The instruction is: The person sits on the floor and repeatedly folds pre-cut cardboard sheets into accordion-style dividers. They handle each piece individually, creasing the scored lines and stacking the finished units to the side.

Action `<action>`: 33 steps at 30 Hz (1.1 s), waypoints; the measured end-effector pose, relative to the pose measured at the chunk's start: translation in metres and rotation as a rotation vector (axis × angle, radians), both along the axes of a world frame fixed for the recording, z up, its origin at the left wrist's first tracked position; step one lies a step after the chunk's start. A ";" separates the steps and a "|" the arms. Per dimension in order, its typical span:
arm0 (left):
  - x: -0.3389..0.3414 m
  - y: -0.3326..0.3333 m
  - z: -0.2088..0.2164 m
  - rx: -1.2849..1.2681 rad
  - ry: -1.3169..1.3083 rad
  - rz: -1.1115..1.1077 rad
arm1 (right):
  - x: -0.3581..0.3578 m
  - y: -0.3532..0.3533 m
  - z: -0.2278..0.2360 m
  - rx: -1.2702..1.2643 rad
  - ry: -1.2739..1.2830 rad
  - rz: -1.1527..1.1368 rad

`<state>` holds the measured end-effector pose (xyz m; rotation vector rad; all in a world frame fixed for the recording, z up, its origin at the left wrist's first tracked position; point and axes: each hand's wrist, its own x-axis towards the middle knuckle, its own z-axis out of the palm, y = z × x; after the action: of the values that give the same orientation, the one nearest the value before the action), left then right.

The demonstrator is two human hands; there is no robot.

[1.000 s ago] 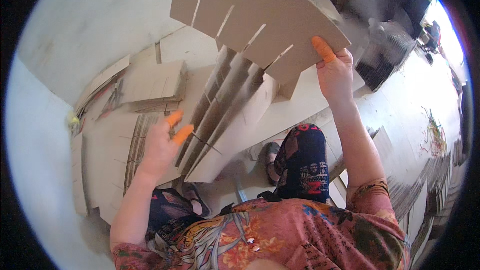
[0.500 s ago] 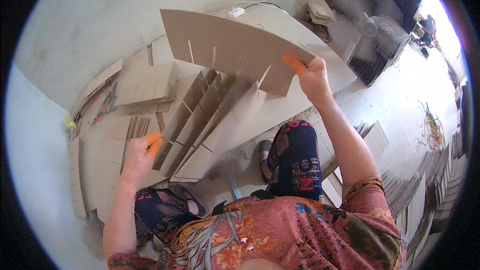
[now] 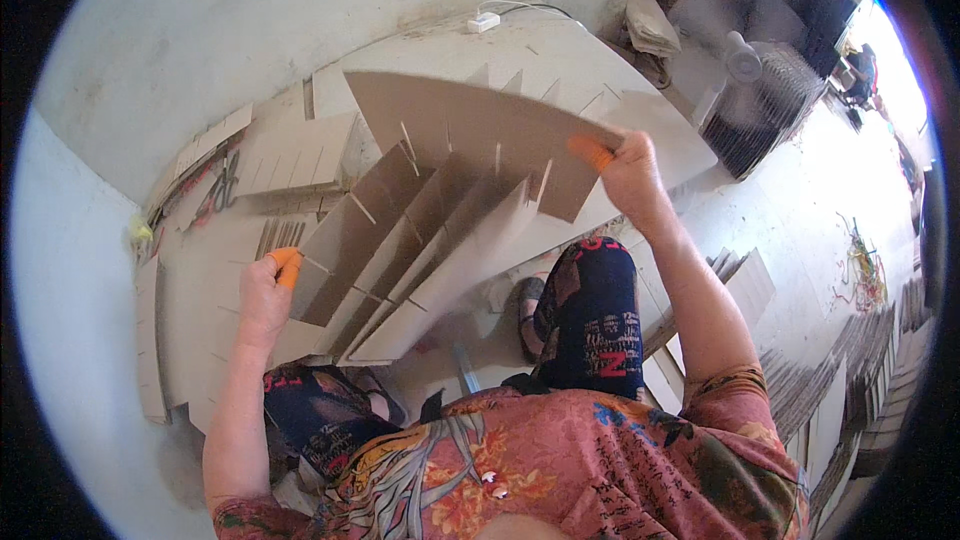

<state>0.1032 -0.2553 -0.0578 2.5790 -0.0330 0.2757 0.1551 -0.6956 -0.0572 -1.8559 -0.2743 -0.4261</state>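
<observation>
My right hand [image 3: 632,175], with orange finger covers, grips the right end of a long slotted cardboard divider strip [image 3: 440,105]. That strip lies crosswise over the far ends of several upright slotted strips, which fan out toward me. My left hand [image 3: 266,295], also in orange finger covers, pinches the near corner of the leftmost upright strip [image 3: 345,240]. The nearest upright strip [image 3: 440,285] leans at the right of the fan. Slots of the crosswise strip meet the far edges of the uprights; how deeply they interlock cannot be seen.
Slotted cardboard stacks [image 3: 290,160] and scissors [image 3: 222,180] lie at the table's left. A white power socket [image 3: 484,22] sits at the back. A fan [image 3: 745,65] stands at the right. More cardboard stacks [image 3: 840,370] stand on the floor at right.
The crosswise strip in my right hand has come down closer onto the uprights. My left hand has moved slightly up and left, spreading the leftmost strip away from the others.
</observation>
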 end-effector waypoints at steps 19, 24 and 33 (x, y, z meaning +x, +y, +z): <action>-0.001 -0.179 0.029 0.257 -0.316 -0.614 | -0.001 0.029 -0.032 0.025 -0.155 -0.070; 0.007 -0.192 0.013 0.272 -0.030 -0.544 | -0.001 0.036 -0.030 -0.007 -0.161 -0.074; 0.006 -0.190 0.015 0.107 -0.033 -0.618 | -0.018 0.011 -0.048 -0.178 -0.015 -0.045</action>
<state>0.1091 -0.4452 -0.0427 2.5189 -0.8562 0.0818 0.1376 -0.6845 -0.1052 -2.0365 -0.2885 -0.4595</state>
